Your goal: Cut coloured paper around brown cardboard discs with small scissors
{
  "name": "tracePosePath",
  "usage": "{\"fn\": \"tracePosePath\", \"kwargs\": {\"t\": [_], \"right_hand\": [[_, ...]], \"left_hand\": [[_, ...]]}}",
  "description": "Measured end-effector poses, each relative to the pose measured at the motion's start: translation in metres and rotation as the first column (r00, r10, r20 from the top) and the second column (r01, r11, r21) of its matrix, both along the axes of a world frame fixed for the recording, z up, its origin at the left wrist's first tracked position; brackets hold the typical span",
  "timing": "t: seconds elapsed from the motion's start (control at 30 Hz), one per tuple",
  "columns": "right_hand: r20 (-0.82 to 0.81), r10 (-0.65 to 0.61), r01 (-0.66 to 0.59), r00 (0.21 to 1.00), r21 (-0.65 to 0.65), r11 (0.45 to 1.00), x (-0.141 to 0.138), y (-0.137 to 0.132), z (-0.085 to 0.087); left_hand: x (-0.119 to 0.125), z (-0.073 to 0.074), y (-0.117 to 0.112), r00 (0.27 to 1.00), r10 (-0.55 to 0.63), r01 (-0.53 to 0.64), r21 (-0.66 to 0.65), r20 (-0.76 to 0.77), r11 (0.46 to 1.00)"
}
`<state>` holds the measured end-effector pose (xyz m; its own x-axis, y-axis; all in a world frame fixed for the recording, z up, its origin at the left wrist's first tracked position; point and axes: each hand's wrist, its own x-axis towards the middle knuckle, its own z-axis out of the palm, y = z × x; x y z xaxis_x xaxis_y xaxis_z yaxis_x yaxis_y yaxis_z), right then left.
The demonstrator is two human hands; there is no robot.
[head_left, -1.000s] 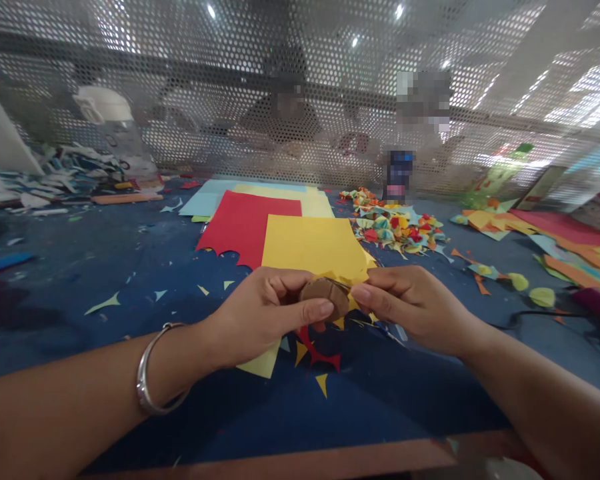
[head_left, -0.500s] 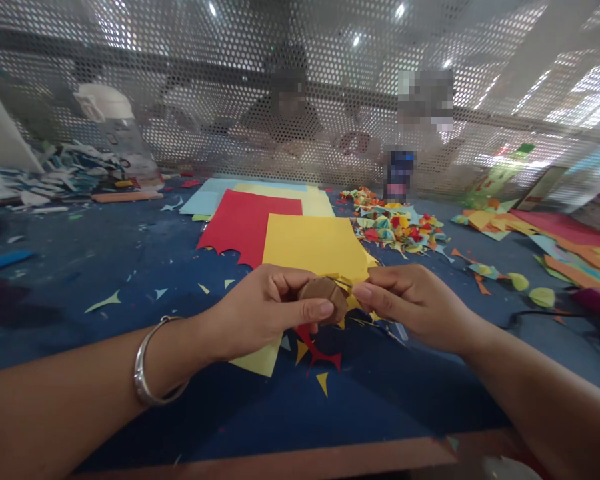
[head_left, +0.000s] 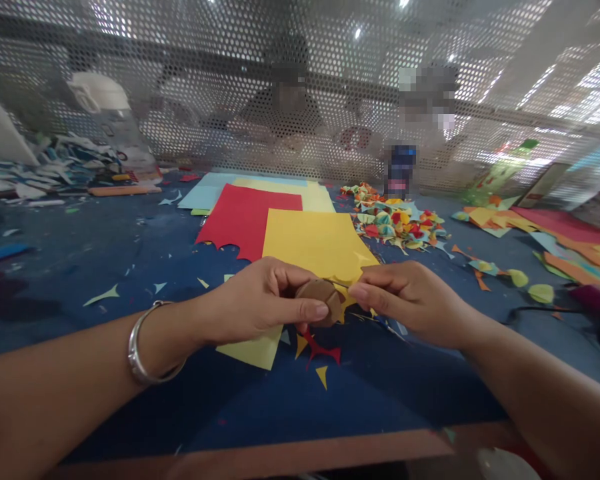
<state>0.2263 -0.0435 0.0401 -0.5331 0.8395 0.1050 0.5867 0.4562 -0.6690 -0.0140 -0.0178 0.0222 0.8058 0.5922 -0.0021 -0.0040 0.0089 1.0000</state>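
My left hand (head_left: 265,300), with a silver bangle on its wrist, grips a brown roundish piece (head_left: 316,293), perhaps card or paper, between thumb and fingers. Close beside it on the right, my right hand (head_left: 397,297) is closed in a pinch at the piece's edge. A thin dark sliver shows between those fingertips and the brown piece; what it is I cannot make out. Beyond the hands lie a yellow sheet (head_left: 310,237) and a red sheet (head_left: 250,217) with scalloped near edges. Below the hands are a red scrap (head_left: 325,350) and a yellow scrap (head_left: 322,377).
A heap of small coloured paper pieces (head_left: 400,223) lies behind on the right, with more coloured sheets (head_left: 570,227) farther right. White and blue scraps (head_left: 75,163) and a bottle (head_left: 115,127) stand at the back left. A perforated metal screen (head_left: 205,87) closes off the table's far side.
The view has shifted slightly. Both hands stay together at the brown piece, with the right fingertips a little nearer to it. The yellow slivers above the piece look different.
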Motion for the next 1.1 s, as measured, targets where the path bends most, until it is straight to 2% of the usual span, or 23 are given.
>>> {"fn": "tracePosePath", "kwargs": {"t": [0.23, 0.6, 0.7, 0.87, 1.0, 1.1], "right_hand": [[0.040, 0.007, -0.006, 0.999, -0.010, 1.000, 0.0001, -0.0001, -0.0024], [0.041, -0.021, 0.022, 0.999, -0.014, 1.000, -0.0006, -0.0002, -0.0046], [0.013, -0.063, 0.063, 0.998, 0.000, 0.998, -0.0014, 0.0008, -0.0057], [-0.064, -0.108, 0.109, 0.992, 0.007, 0.994, -0.0005, 0.0041, -0.0066], [-0.090, -0.101, 0.103, 0.991, 0.017, 0.995, 0.0004, 0.0051, -0.0065], [-0.090, -0.100, 0.102, 0.991, 0.024, 0.994, 0.0004, 0.0049, -0.0066]], "left_hand": [[-0.0037, 0.0039, 0.0042, 0.994, -0.062, 0.062, 0.001, -0.087, 0.998], [-0.0049, 0.0022, 0.0082, 0.991, -0.098, 0.098, -0.005, -0.090, 0.995], [-0.0061, 0.0025, 0.0089, 0.985, -0.081, 0.081, -0.002, -0.150, 0.997], [-0.0078, 0.0029, 0.0043, 0.960, -0.108, 0.121, 0.036, -0.258, 0.992], [-0.0080, 0.0058, -0.0003, 0.930, -0.021, 0.055, 0.081, -0.366, 0.995], [-0.0088, 0.0067, 0.0022, 0.862, 0.177, -0.062, 0.248, -0.476, 0.967]]}}
